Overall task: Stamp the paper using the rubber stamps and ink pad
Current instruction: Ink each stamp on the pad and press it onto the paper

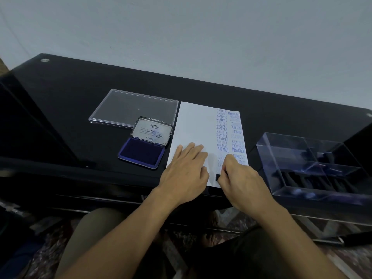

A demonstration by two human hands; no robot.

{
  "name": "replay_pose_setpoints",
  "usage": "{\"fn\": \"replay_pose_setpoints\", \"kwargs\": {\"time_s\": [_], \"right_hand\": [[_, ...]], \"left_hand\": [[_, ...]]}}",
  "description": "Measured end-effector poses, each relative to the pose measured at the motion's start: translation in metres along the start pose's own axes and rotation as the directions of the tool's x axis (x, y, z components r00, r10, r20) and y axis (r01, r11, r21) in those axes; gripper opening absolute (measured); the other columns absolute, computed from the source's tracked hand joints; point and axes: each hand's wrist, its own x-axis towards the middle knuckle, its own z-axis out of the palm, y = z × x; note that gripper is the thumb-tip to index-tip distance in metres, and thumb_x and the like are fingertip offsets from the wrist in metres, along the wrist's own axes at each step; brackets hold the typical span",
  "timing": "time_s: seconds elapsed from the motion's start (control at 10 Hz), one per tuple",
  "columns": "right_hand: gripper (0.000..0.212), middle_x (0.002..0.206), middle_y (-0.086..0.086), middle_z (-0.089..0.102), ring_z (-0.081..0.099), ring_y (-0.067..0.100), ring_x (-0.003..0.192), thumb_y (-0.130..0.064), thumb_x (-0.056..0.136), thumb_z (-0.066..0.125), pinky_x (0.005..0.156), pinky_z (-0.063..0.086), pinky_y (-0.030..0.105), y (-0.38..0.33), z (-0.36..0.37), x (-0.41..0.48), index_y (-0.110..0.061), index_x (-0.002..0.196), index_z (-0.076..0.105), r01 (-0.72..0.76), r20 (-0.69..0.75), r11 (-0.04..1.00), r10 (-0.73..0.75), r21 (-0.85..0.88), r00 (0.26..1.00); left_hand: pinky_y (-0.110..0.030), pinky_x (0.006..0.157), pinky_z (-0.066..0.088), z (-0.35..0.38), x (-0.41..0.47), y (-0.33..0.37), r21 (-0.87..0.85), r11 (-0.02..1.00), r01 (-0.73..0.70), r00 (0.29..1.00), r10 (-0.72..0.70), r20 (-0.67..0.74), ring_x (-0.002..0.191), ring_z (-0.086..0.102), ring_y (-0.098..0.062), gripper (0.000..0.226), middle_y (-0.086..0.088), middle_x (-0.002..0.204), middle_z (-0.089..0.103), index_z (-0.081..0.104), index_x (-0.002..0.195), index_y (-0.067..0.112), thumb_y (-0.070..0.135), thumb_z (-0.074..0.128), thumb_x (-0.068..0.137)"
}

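Two hands meet at the front edge of the tabletop [60, 117]. The left hand [186, 168] lies flat, fingers straight, on the paper [197, 127]. The right hand [239, 178] grips a stamp [218, 176] against the paper's near edge. The open ink pad [142, 153] lies just left.

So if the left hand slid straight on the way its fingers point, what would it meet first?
Probably nothing solid: the left hand lies flat on the paper, fingers aimed at its far end. Blank sheet lies ahead, then perhaps the SAMPLE prints; the angle is unclear.
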Motion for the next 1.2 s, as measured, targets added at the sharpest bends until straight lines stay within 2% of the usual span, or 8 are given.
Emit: {"fn": "replay_pose_setpoints", "kwargs": {"time_s": [1.2], "right_hand": [[0.022,0.068,-0.003,0.048,0.042,0.015,0.053,-0.027,0.100,0.041,0.047,0.024,0.029,-0.0030,0.0003,-0.0008,-0.021,0.083,0.029,-0.022,-0.026,1.000,0.022,0.013,0.999]], "left_hand": [[-0.040,0.124,-0.001,0.0002,0.0015,0.0004,0.000,1.000,0.004,1.000,-0.004,0.008,0.151,0.006,-0.015,0.049,0.000,0.161,0.023,0.038,0.147,0.016,0.025,0.034,0.099]]}}
